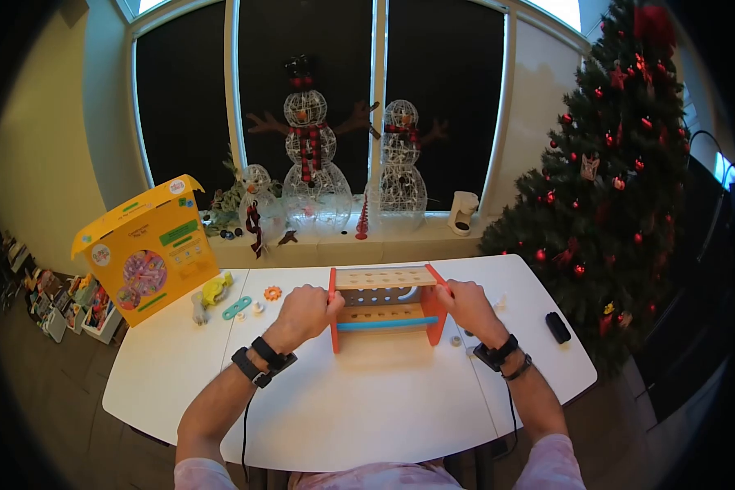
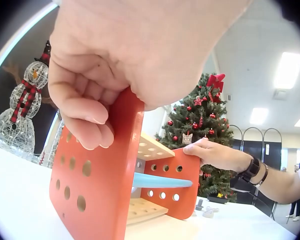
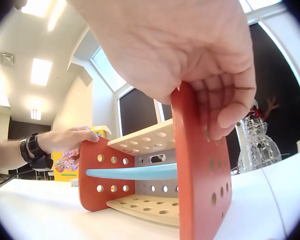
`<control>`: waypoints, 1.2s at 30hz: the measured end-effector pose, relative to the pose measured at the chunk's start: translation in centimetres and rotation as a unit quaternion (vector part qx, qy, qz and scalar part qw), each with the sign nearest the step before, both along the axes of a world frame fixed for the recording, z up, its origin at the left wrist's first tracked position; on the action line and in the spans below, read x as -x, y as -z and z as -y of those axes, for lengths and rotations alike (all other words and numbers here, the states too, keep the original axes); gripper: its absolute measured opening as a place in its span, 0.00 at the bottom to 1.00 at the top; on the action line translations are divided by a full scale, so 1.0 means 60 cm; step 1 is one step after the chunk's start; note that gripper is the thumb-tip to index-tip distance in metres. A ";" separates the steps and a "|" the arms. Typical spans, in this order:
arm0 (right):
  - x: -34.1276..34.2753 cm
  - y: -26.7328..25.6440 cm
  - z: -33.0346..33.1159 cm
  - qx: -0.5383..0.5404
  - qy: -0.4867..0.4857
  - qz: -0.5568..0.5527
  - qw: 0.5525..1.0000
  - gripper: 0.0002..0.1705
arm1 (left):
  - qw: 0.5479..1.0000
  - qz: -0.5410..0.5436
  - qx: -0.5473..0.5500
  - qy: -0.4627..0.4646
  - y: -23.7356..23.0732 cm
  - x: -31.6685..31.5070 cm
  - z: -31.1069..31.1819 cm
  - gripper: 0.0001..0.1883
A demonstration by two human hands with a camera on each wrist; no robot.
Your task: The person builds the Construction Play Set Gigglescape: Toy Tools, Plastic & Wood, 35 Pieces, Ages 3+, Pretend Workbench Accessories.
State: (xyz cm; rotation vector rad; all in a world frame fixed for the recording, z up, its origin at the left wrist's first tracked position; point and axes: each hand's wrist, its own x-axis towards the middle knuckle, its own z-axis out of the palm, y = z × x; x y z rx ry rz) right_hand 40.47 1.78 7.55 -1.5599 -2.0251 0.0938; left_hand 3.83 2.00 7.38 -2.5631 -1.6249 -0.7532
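A wooden toy workbench (image 1: 384, 279) stands on the white table, with red side panels, pale shelves full of round holes and a blue bar (image 1: 388, 324) across the front. My left hand (image 1: 306, 312) grips the top edge of its left red panel (image 2: 97, 175), fingers curled over the outer face. On the opposite side my right hand (image 1: 470, 309) holds the top of the right red panel (image 3: 200, 165) in the same way. A grey back panel (image 3: 157, 172) with holes and a slot shows between the shelves.
A yellow box (image 1: 151, 253) stands at the table's left. Near it lie a teal strip (image 1: 237, 308), an orange gear (image 1: 273, 292) and a yellow-green item (image 1: 216, 289). Small grey pieces (image 1: 456, 340) sit right of the workbench. A black object (image 1: 558, 327) lies by the right edge.
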 end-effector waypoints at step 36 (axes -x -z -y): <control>-0.208 0.112 0.223 0.188 0.045 0.056 0.980 0.21 | 0.978 -0.010 0.043 -0.204 0.104 0.355 0.038 0.12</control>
